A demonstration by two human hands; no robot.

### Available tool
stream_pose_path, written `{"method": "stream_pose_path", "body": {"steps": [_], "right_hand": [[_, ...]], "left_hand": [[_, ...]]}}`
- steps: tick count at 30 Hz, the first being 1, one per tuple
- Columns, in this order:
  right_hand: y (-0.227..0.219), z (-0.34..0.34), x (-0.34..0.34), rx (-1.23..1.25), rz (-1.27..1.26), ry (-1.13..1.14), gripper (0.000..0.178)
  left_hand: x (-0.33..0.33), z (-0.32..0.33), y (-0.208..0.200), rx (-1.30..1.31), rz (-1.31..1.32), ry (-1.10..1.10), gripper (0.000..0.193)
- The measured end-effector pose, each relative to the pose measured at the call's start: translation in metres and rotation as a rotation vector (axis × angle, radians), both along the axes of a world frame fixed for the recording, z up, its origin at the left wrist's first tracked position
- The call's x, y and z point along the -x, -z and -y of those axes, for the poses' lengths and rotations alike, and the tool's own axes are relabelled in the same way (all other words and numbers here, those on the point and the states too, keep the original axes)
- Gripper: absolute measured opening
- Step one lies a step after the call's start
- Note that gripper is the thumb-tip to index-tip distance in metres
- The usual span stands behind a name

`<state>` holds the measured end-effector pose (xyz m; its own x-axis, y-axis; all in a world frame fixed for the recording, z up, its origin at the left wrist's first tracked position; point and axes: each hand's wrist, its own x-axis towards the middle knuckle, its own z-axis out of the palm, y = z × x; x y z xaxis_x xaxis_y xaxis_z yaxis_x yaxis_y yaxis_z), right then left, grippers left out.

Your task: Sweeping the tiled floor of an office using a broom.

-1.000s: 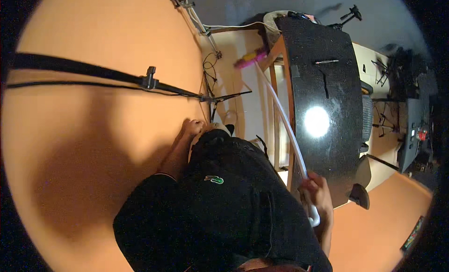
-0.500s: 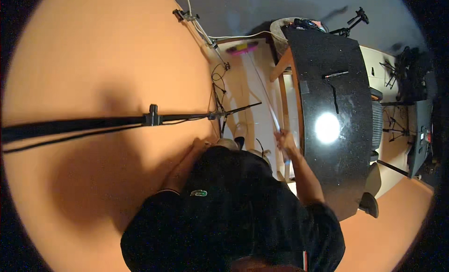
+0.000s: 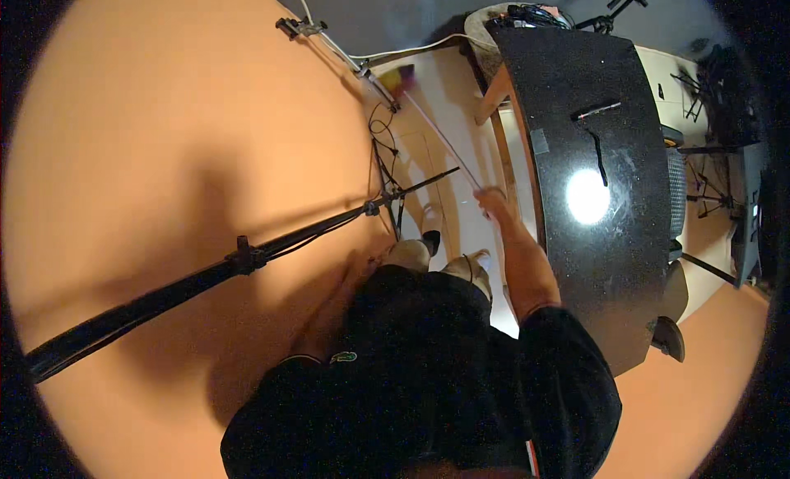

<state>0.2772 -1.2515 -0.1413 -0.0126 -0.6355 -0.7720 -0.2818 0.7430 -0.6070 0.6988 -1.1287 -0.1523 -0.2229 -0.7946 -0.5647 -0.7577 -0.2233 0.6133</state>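
Note:
My right hand (image 3: 492, 202) is closed around the pale handle of a broom (image 3: 443, 140), between my legs and the dark table. The handle slants forward and left to a blurred pink, yellow and dark head on the pale floor, close beside the foot of a light stand. Low at my left thigh, in shadow near the orange wall, is my left hand (image 3: 380, 257); its fingers are too dim to make out.
A black pole stand (image 3: 313, 230) crosses on the left, its legs and cables spreading over the floor. Ahead stands a light stand (image 3: 355, 66) with a white cable. The black table (image 3: 568, 273) on the right bears a pen (image 3: 598, 110) and a black strap (image 3: 599, 158).
The broom head has swung left, up to the light stand's foot. My right hand has moved forward and slightly left with the handle.

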Motion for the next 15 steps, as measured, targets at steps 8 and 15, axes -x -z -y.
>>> {"method": "stream_pose_path", "body": {"steps": [8, 15], "right_hand": [[-0.065, -0.141, -0.015, 0.171, -0.348, -0.017, 0.026], [-0.071, -0.051, -0.023, -0.109, 0.056, 0.375, 0.023]], "left_hand": [[-0.01, -0.003, 0.054, -0.012, 0.187, 0.245, 0.035], [0.009, 0.019, -0.029, 0.039, 0.276, 0.319, 0.034]]}}
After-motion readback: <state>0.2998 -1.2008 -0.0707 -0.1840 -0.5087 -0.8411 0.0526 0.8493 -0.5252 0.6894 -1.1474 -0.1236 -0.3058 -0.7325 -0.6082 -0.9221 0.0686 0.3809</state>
